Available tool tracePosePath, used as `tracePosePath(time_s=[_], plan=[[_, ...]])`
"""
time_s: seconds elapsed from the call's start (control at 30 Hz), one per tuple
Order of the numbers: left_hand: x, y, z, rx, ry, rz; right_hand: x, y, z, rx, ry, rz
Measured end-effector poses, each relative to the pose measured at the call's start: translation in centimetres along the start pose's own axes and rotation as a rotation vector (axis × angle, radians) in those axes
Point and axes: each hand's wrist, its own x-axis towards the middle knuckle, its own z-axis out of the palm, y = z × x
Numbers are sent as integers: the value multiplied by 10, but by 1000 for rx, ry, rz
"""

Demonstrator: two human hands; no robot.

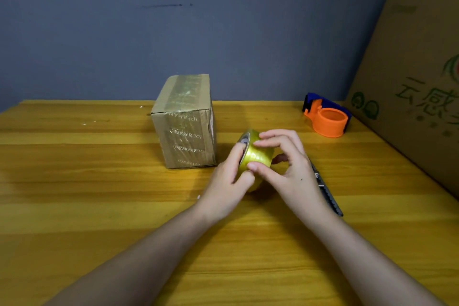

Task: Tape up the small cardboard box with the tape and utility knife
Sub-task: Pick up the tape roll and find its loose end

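The small cardboard box [185,123] stands upright on the wooden table [99,206], with clear tape over its top and front. Just right of it I hold a yellowish roll of tape [254,155] on edge above the table. My left hand [229,181] grips the roll from the left, one finger inside its core. My right hand [285,169] rests on the roll's outer face, thumb and fingertips pressed on the tape. A dark utility knife [327,194] lies on the table under my right wrist, partly hidden.
An orange and blue tape dispenser [327,117] sits at the back right of the table. A large cardboard carton [417,87] with green print leans along the right edge. A grey wall [198,20] rises behind the table.
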Motion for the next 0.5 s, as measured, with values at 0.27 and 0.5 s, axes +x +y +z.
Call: tracePosePath(time_s=[0.27,0.5], plan=[[-1,1,0,24,4,10,-3,-1,0,-15,21,1],[0,-1,-1,23,9,-2,-4,-3,3,16,33,-12]])
